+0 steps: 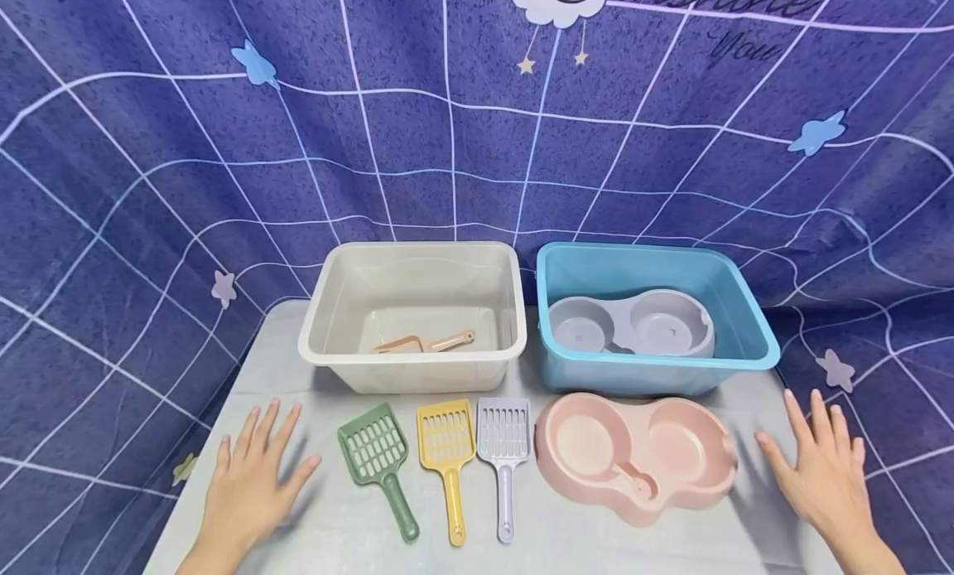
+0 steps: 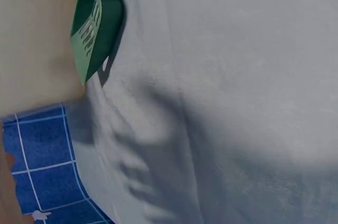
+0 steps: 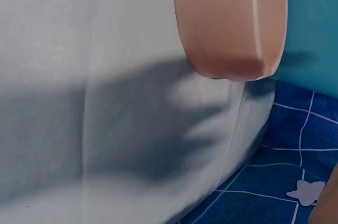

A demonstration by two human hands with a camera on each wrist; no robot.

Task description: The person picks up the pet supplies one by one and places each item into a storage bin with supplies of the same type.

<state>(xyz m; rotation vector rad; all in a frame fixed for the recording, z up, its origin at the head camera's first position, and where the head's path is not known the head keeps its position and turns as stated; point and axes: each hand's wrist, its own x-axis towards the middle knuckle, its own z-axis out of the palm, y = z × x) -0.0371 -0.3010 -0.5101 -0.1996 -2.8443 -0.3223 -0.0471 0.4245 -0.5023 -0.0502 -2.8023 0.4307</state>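
My left hand (image 1: pixel 249 475) is spread over the table's left side, fingers straight, holding nothing; the green slotted litter scoop (image 1: pixel 378 459) is nearest to it. Beside that scoop lie a yellow litter scoop (image 1: pixel 450 459) and a pale lilac one (image 1: pixel 504 455), handles toward me. My right hand (image 1: pixel 823 467), fingers also spread and empty, is to the right of a pink double pet bowl (image 1: pixel 633 455). In the left wrist view the green scoop (image 2: pixel 97 28) is at upper left; the pink bowl (image 3: pixel 227 18) shows in the right wrist view. Both hands cast shadows on the cloth.
Behind the scoops stands a cream bin (image 1: pixel 425 372) with an orange-brown scoop (image 1: pixel 450 340) inside. To its right, a blue bin (image 1: pixel 633 376) holds a grey double bowl (image 1: pixel 633 322). A blue patterned curtain (image 1: pixel 477 128) hangs behind the pale tablecloth (image 1: pixel 313 550).
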